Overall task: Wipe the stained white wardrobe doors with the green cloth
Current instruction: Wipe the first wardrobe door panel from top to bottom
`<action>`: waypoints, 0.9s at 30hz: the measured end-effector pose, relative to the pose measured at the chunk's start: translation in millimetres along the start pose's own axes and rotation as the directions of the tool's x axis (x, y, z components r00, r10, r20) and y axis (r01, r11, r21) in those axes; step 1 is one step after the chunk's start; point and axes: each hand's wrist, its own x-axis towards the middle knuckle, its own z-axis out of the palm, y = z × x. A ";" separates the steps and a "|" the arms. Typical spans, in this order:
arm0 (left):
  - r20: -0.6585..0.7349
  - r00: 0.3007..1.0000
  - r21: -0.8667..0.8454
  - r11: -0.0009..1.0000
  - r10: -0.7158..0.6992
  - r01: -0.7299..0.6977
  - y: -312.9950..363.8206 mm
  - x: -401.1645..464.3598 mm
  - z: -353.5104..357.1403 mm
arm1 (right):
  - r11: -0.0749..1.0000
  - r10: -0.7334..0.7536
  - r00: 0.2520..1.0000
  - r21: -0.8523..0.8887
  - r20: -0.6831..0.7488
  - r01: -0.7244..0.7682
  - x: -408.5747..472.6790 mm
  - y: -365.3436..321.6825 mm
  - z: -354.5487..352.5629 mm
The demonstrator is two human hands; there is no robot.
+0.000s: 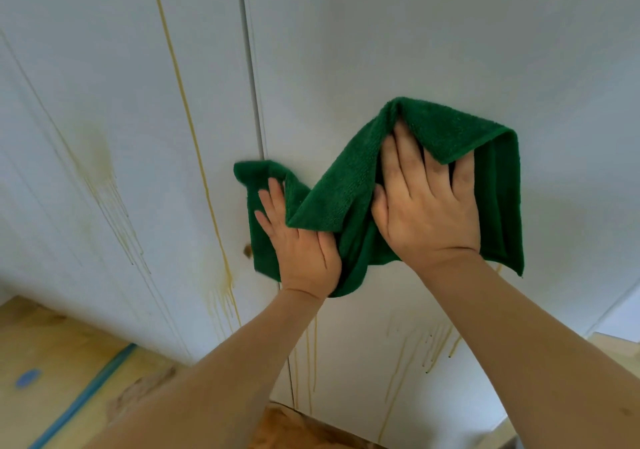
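both palms are up on the wardrobe doors [398, 50] and the green cloth [332, 199] is pinned under them, its long axis running left to right across the white panel, rumpled in the middle where a fold rides up between the hands. the left hand [301, 251] is flat, fingers straight, pressing the cloth's left end just beside the seam between the two doors [258, 129]. the right hand [429, 206] is spread wide on the right half, fingers straight, their tips tucked under a flap of cloth that has folded down over them. neither hand curls round the cloth; both simply press it to the door.

now the stains, and here's the geometry that matters. the long yellow drip line [194, 143] runs down the left door, just left of the left hand, and the smudge with its runs [100, 171] lies further left again. more yellow runs [429, 348] sit below the right hand, low on the right door. so the left hand is the nearer one to the big streak, a sideways sweep across the seam looks like the likely move, while the lower drips call for a downward pass. the area above the cloth looks clean already.
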 end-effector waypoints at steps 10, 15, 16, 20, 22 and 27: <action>-0.043 0.996 -0.031 0.996 0.079 -0.080 16.2 54.1 -8.4 | 1.000 -0.009 0.999 -0.007 0.043 0.009 -1.0 0.5 -0.5; 0.021 1.000 -0.027 1.000 -0.004 0.005 -15.4 -15.3 -0.9 | 1.000 -0.016 0.999 -0.016 0.041 0.016 -1.8 0.5 1.9; 0.054 0.998 -0.006 1.000 -0.019 0.019 -21.4 -29.7 -1.2 | 1.000 -0.018 0.999 -0.019 0.043 0.019 -1.5 1.0 1.6; 0.115 0.991 -0.020 0.997 -0.066 0.069 -17.6 -41.9 -6.2 | 0.999 -0.016 0.999 -0.028 0.040 0.018 -0.4 1.3 -0.5; 0.074 0.997 -0.089 0.995 -0.033 0.040 -5.7 -13.1 -11.9 | 1.000 -0.013 0.999 -0.017 0.047 0.013 0.5 0.9 -1.5; -0.058 0.998 -0.186 0.983 -0.027 0.015 16.1 78.1 -29.1 | 1.000 -0.004 0.999 -0.011 0.050 0.004 0.3 -0.5 -1.8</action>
